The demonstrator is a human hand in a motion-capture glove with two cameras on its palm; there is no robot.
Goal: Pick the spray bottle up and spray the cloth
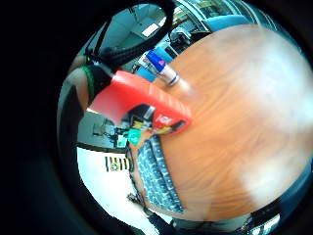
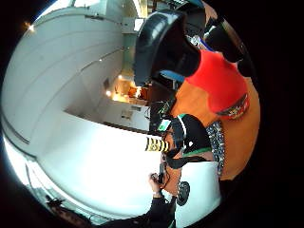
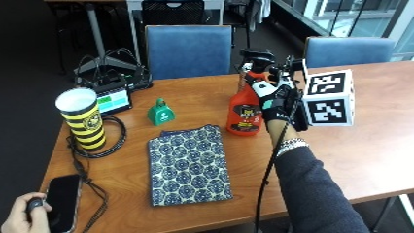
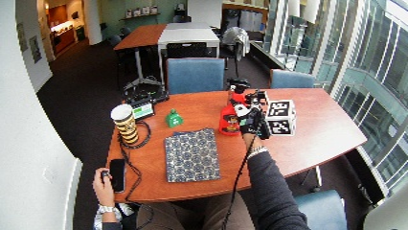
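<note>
The red spray bottle point(image 3: 244, 114) with a black trigger head point(image 3: 255, 58) stands upright on the wooden table point(image 3: 362, 145), just beyond the blue patterned cloth point(image 3: 189, 164), which lies flat. My gloved right hand point(image 3: 277, 104) is raised close against the bottle's right side at neck height, fingers upright and fairly straight. I see no finger wrapped round the bottle. The little finger side palm view shows the red bottle body point(image 1: 139, 100) and the cloth point(image 1: 159, 178). The trigger head point(image 2: 161, 45) looms large in the thumb side palm view.
A yellow and black striped cup point(image 3: 83, 119), a green bell point(image 3: 160, 112) and a small device with a green screen point(image 3: 113, 99) stand at the left. A bare hand point(image 3: 23, 213) rests by a black phone point(image 3: 61, 196). A blue and silver can point(image 1: 161, 66) shows beyond the bottle. Blue chairs point(image 3: 187, 51) stand behind.
</note>
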